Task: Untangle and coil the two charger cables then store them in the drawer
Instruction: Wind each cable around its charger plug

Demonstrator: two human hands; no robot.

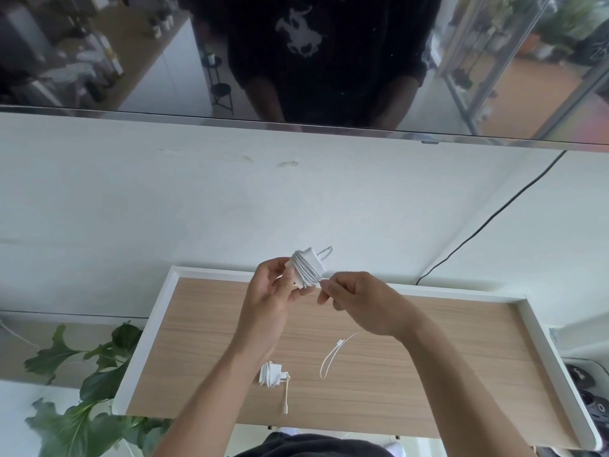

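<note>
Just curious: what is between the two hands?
In the head view, a charger wrapped in its cable: the left hand grips it, and the right hand pinches the cable's loose part.

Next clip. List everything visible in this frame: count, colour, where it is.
held charger: one, white, cable mostly wound round it, above the drawer's far edge
cable tail: one, white, hangs loose below the right hand, over the drawer
coiled charger: one, white, lies on the drawer bottom, plug end trailing
drawer: one, white rim, wood bottom, open
black cable: one, runs down the white wall
plant: one, green, left of the drawer
screen: one, dark and glossy, on the wall above
left hand: grips the held charger
right hand: pinches the cable tail's upper end beside the wraps
</note>
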